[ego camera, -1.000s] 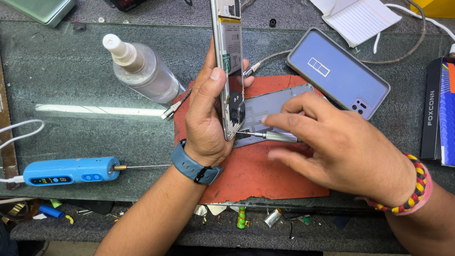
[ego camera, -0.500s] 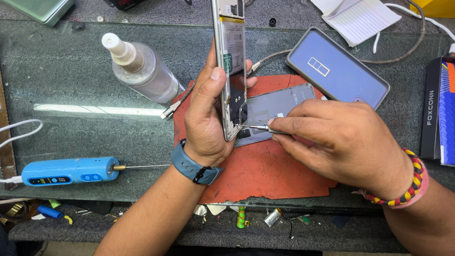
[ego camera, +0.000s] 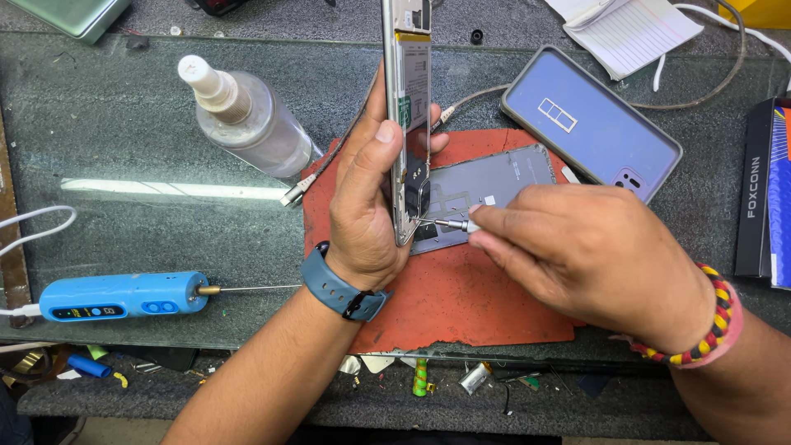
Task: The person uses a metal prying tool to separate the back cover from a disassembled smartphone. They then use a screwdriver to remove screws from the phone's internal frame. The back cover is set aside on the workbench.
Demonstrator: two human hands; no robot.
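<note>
My left hand (ego camera: 369, 198) grips an opened phone (ego camera: 406, 99) and holds it upright on its edge over a red work mat (ego camera: 461, 305). Its inner side faces right. My right hand (ego camera: 577, 247) pinches a small metal screwdriver (ego camera: 449, 222) whose tip touches the lower part of the phone. Behind the tool, a grey back cover (ego camera: 494, 185) lies flat on the mat. A blue watch band circles my left wrist, and a beaded bracelet sits on my right wrist.
A clear spray bottle (ego camera: 247, 124) lies on the glass bench at the left. A blue electric screwdriver (ego camera: 124, 297) rests near the front left edge. A lavender phone (ego camera: 589, 124) lies face down at the back right, near a notepad (ego camera: 630, 29) and a dark box (ego camera: 762, 194).
My right hand has shifted slightly and brought the screwdriver tip against the phone's lower part. My left hand keeps the phone upright in the same place.
</note>
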